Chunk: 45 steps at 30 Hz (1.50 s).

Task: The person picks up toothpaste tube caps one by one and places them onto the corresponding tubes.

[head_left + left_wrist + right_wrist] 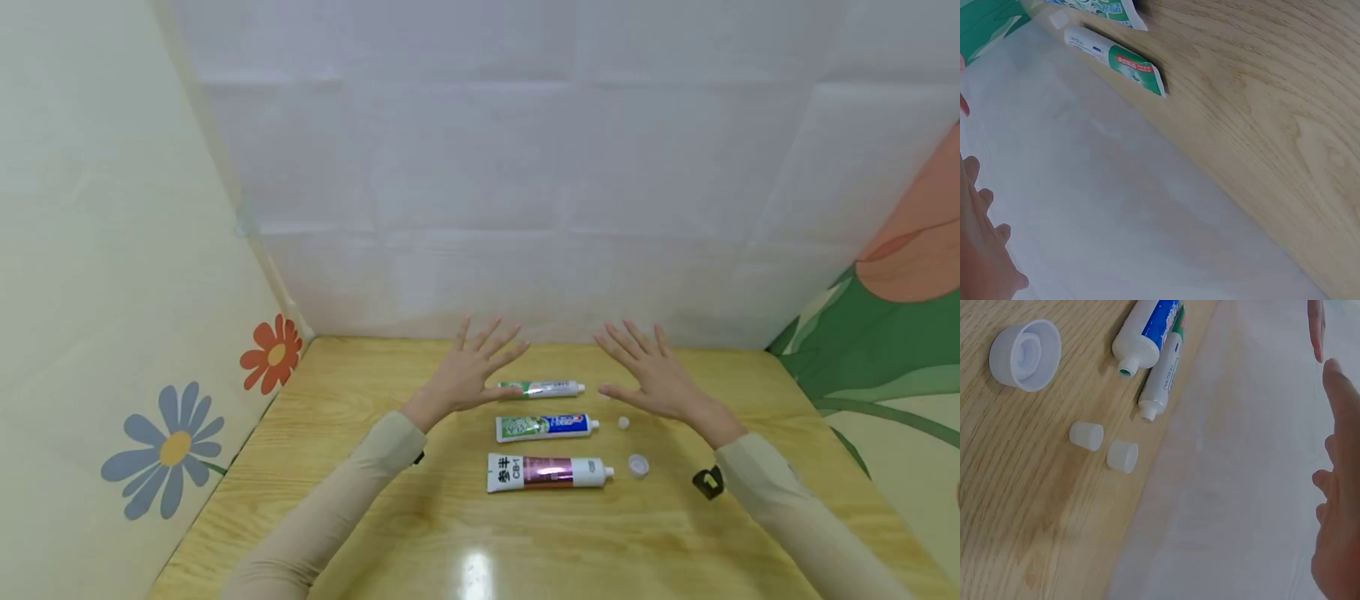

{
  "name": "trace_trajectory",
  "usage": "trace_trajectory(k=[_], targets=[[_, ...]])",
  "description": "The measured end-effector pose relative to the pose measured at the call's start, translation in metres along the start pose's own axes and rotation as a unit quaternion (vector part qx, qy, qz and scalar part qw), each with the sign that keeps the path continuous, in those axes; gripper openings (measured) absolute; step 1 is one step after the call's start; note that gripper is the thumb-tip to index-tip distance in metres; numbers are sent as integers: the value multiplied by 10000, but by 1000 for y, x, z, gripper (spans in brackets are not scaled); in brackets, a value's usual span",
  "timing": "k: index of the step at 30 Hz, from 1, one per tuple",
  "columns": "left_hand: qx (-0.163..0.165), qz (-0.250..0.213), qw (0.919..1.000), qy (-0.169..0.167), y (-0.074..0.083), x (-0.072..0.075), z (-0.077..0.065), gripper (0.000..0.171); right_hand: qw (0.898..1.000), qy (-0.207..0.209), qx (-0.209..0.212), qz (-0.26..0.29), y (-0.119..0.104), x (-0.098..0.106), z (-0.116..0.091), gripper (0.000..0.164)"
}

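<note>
Three uncapped toothpaste tubes lie in a column with their nozzles to the right: a green and white tube [551, 389] at the back, a green and blue tube [543, 427] in the middle, a larger white and pink tube [551, 472] in front. Beside the nozzles sit their caps: a wide round cap [1025, 355] and two small white caps, one [1087, 435] next to the other [1123, 456]. My left hand [468, 371], fingers spread, hovers left of the back tube, its thumb overlapping that tube's end in the head view. Mirroring it on the right, my right hand [656, 379] holds nothing, fingers spread.
The tubes rest on a wooden table [420, 533]. A white sheet [480, 208] hangs along its back edge. Printed cloths with flowers [174, 448] and green leaves [847, 350] flank it. A black wrist device [708, 482] shows by the right sleeve.
</note>
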<state>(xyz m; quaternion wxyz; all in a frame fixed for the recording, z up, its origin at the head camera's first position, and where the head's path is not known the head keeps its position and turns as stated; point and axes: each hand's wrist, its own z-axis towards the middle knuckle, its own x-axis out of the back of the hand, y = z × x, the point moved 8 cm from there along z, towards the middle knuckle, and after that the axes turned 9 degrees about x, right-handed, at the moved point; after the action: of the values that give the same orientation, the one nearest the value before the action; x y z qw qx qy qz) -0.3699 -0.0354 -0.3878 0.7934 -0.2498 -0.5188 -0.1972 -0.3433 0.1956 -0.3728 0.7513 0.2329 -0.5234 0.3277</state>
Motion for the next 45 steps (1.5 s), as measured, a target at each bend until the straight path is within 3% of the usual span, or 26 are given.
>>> trace_trajectory(k=[16,30,45], targets=[[24,-311,9995,30,-4,-20,0,78,9978,-44,-375,539,19,-25,-11,73],[114,-719,9972,-178,-9,-44,3,78,9932,441,-464,970,33,-40,-15,68],[191,-958,9937,-548,-10,-66,9,75,9832,292,-939,1537,51,-58,-20,68]])
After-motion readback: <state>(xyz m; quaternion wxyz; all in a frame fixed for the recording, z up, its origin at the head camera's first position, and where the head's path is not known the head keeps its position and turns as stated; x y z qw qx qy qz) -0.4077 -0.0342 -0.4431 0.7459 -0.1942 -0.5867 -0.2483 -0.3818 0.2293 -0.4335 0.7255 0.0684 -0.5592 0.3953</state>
